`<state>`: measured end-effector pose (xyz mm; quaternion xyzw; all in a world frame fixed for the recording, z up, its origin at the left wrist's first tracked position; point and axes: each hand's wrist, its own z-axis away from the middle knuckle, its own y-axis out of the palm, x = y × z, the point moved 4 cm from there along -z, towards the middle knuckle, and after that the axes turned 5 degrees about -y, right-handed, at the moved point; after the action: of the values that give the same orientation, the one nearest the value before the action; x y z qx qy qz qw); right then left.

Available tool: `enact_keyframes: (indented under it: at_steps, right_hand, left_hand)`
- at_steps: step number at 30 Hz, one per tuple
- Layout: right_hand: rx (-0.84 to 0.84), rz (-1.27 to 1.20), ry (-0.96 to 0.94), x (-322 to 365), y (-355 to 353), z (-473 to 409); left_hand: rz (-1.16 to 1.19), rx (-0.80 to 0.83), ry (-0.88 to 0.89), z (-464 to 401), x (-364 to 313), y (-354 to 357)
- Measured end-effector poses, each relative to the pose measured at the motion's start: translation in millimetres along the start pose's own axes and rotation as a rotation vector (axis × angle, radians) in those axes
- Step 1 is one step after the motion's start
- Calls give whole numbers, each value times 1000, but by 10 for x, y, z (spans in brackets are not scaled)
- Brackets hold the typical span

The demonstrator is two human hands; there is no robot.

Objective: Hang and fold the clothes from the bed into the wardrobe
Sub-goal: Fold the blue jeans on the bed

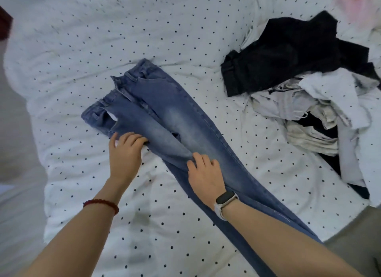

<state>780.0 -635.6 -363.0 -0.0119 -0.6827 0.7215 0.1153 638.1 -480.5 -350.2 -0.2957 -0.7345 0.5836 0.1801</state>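
Observation:
A pair of blue jeans (171, 120) lies stretched across the bed, waistband at the upper left and legs running toward the lower right. My left hand (125, 151) grips the near edge of the jeans just below the waistband, fingers curled into the denim. My right hand (204, 171), with a watch on its wrist, pinches the fabric at the crotch where the two legs meet. A pile of other clothes sits at the right: a black garment (288, 56) on top and white and grey pieces (321, 111) below it.
The bed is covered by a white quilt with small dark dots (103, 39). Its left edge drops off toward a pale floor (16, 132). A pink item (356, 0) shows blurred at the top right corner.

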Motion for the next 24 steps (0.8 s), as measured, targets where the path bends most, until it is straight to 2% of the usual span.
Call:
enact_keyframes:
  at_steps: [4, 6, 9, 11, 13, 16, 20, 22, 24]
  right_hand:
    - [2, -36, 3, 42, -173, -241]
    - [7, -158, 111, -95, -301, -329]
    - [41, -521, 357, -432, -352, -454]
    - [63, -611, 467, -674, -286, -513]
    - [133, -599, 534, -877, -209, -588]
    - [249, -545, 561, -1073, -65, -732]
    - [164, -685, 464, -951, -137, -1094]
    - [121, -797, 420, -817, -245, -1391]
    - [112, -885, 387, -718, -324, -1691]
  left_hand:
    - [22, -149, 39, -333, -180, -122]
    - [25, -211, 77, -526, -257, -171]
    - [6, -265, 174, -867, -467, -232]
    - [-26, -280, 227, -1116, -665, -206]
    - [-52, -235, 220, -1320, -781, -90]
    - [-123, -18, 77, -1461, -683, 144]
    - [-46, 180, -103, -1426, -311, 264]
    - [80, 225, -272, -1454, -110, 271]
    - [270, 199, -540, -1491, 48, 240]
